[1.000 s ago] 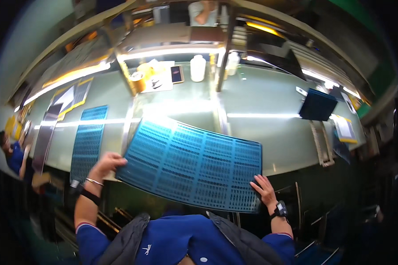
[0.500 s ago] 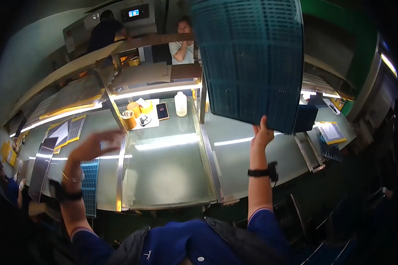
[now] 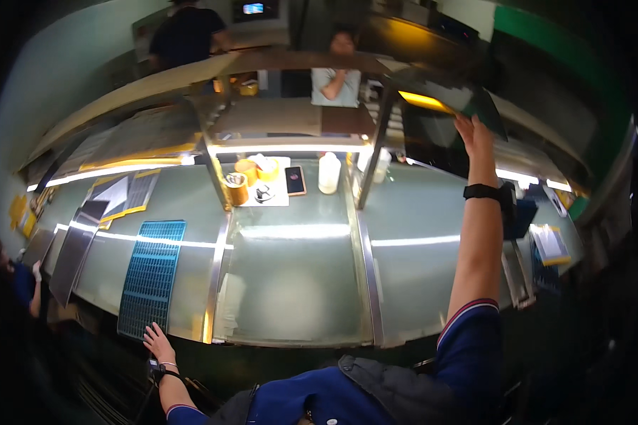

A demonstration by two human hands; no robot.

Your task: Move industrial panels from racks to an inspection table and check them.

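On the left part of the glass-topped bench lies a teal panel with a fine grid pattern (image 3: 152,273). My left hand (image 3: 159,346) is at its near edge, fingers spread; whether they touch the edge I cannot tell. My right arm reaches up and far right. There my right hand (image 3: 476,133) grips the edge of a dark glossy panel (image 3: 432,142), fingers at its rim. The panel is tilted in front of the right-hand shelf, and a yellow streak shines along its upper part. My forearm and hand hide some of it.
A shelf (image 3: 283,117) on metal posts runs above the bench. Under it stand a white bottle (image 3: 328,173), a phone (image 3: 295,180) and orange tape rolls (image 3: 246,168). Dark sheets (image 3: 79,244) lie far left, yellow-edged sheets (image 3: 550,244) far right. Other people are beyond the shelf and at left.
My right hand has carried the panel up and right, tilting it so its teal face no longer shows. My left hand has dropped to the near edge of the grid panel on the bench.
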